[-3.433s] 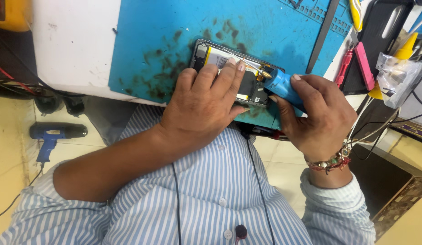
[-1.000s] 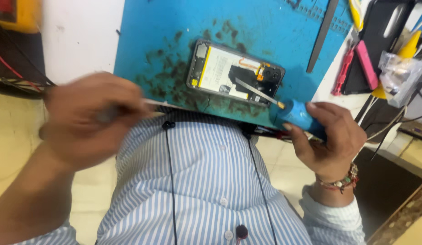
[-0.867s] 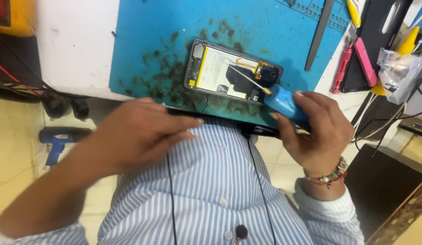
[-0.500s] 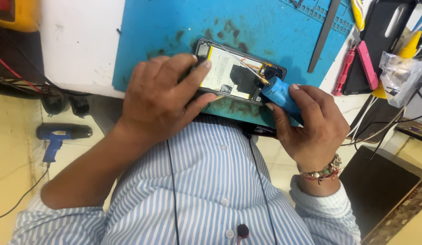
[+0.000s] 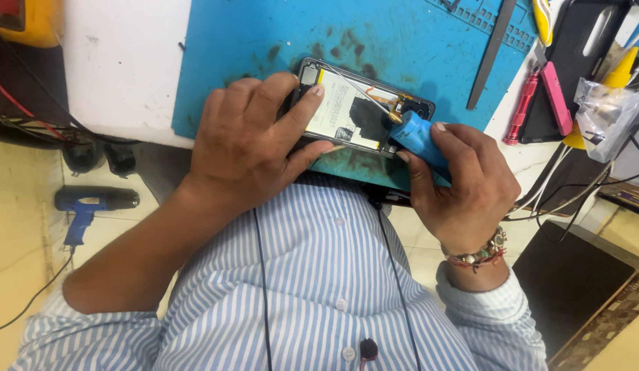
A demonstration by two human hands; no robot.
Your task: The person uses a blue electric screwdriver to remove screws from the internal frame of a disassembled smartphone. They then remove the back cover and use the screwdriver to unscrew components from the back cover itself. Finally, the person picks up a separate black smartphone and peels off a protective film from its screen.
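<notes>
An opened phone, back cover off with its pale battery showing, lies on a stained blue work mat. My left hand rests on the phone's left end, fingers spread over the frame and pressing it down. My right hand grips a blue-handled screwdriver. Its metal shaft runs up and left across the phone's battery.
On the mat's right side lie a dark flat pry tool, a red pen-like tool, a pink tool and a clear plastic bag. A blue hot-air gun lies on the floor at left. Cables hang at right.
My left hand, away from the mat at the left a second ago, has come back and settled on the phone. My right hand with the screwdriver moved up onto the phone's right end.
</notes>
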